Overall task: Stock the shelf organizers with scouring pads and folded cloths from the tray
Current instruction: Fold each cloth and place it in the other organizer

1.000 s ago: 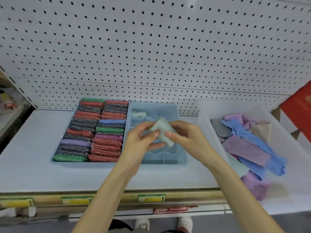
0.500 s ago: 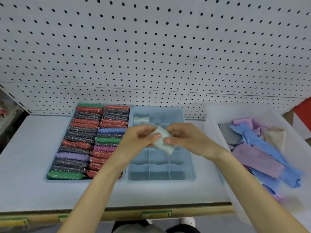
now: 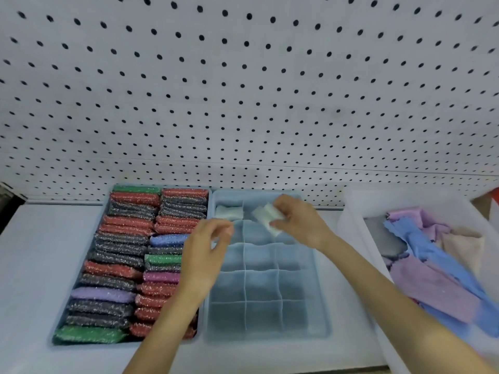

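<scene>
My right hand [image 3: 298, 222] grips a folded white cloth [image 3: 266, 218] over the back middle cells of the blue divided organizer [image 3: 321, 314]. Another folded white cloth [image 3: 229, 212] lies in the back left cell. My left hand [image 3: 205, 255] hovers over the organizer's left edge, fingers loosely curled and holding nothing. To the left, a second blue organizer [image 3: 58, 338] is packed with two rows of glittery scouring pads [image 3: 116, 268] in red, grey, green and purple.
A clear plastic tray [image 3: 351, 211] at the right holds loose cloths [image 3: 432, 271] in blue, purple, grey and beige. A white pegboard wall [image 3: 243, 90] rises right behind the organizers. The shelf's front edge runs along the bottom.
My left hand has let go of the white cloth and drawn back left. My right hand has carried the cloth toward the back of the divided organizer. The view has moved closer.
</scene>
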